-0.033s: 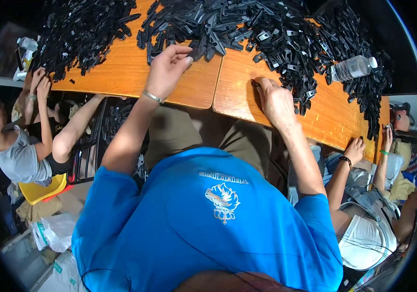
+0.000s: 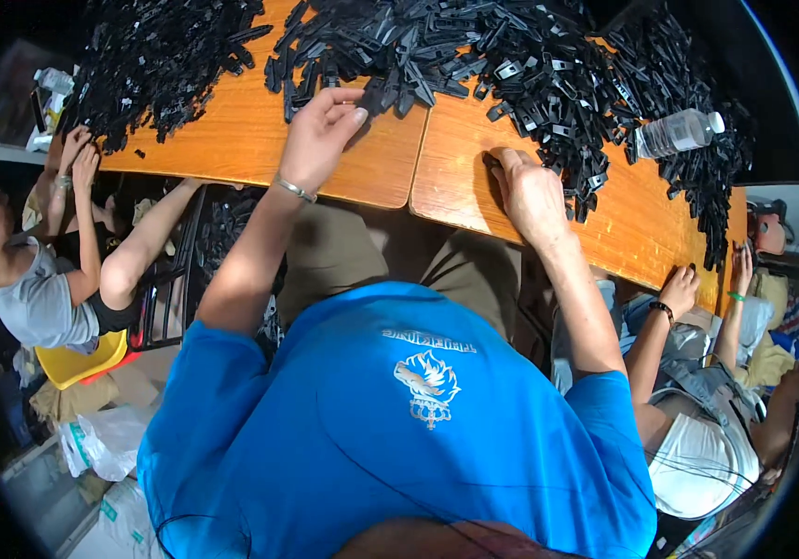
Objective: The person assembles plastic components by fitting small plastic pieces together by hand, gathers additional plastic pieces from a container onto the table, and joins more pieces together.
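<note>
My left hand (image 2: 323,142) is at the near edge of the middle pile of black plastic pieces (image 2: 399,37). Its thumb and fingers are closed on a dark flat plastic piece (image 2: 375,95), which overlaps the pile. To the right, my right hand (image 2: 532,194) rests on the wooden table (image 2: 460,177) with bent fingers pressed together. Something small and dark shows at its fingertips, mostly hidden by the fingers. Next to this hand lies a heap of black clips with shiny metal parts (image 2: 548,102).
Another black heap (image 2: 157,74) covers the table's left side. A clear plastic bottle (image 2: 679,133) lies on the right heap. People sit at both sides: one in a grey shirt (image 2: 50,303) by a yellow seat (image 2: 82,359), another in white (image 2: 702,470). Plastic bags (image 2: 106,438) lie lower left.
My left hand has shifted very slightly, and the dark piece at its fingertips has turned a little. My right hand stays in place.
</note>
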`<state>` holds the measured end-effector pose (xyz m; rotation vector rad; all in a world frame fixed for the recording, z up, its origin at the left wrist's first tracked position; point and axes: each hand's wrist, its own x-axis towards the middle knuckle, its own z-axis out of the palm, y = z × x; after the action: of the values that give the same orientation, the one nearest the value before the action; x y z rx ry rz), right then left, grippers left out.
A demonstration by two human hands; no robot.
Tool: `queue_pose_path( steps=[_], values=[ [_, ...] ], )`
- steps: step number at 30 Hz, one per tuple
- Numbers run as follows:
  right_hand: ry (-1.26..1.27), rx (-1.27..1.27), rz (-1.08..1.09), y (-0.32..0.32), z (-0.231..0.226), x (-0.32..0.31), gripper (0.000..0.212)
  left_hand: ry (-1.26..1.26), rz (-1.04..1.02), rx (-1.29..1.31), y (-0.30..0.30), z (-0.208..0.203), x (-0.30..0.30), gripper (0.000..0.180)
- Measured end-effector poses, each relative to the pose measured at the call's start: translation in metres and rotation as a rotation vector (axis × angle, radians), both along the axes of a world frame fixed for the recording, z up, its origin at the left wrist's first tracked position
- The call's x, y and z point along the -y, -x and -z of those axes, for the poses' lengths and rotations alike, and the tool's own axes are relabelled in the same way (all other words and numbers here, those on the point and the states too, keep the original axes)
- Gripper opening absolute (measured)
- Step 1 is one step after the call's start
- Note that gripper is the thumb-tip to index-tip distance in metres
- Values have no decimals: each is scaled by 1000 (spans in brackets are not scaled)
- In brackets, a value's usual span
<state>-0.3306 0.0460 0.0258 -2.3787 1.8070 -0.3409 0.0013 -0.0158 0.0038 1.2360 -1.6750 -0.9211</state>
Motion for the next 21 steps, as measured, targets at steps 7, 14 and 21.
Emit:
queue_pose_path(
  steps=[7,14,21],
  values=[
    [42,-132,-98,-5,-3,7,18,-416,122,-751,0,11,-35,46],
    [-72,147,-63,-56,-4,6,22,-304,176,-571,-5,35,-38,42],
    [-2,424,-125,-87,2,6,24,-483,273,-437,-3,7,-23,49]
  ],
)
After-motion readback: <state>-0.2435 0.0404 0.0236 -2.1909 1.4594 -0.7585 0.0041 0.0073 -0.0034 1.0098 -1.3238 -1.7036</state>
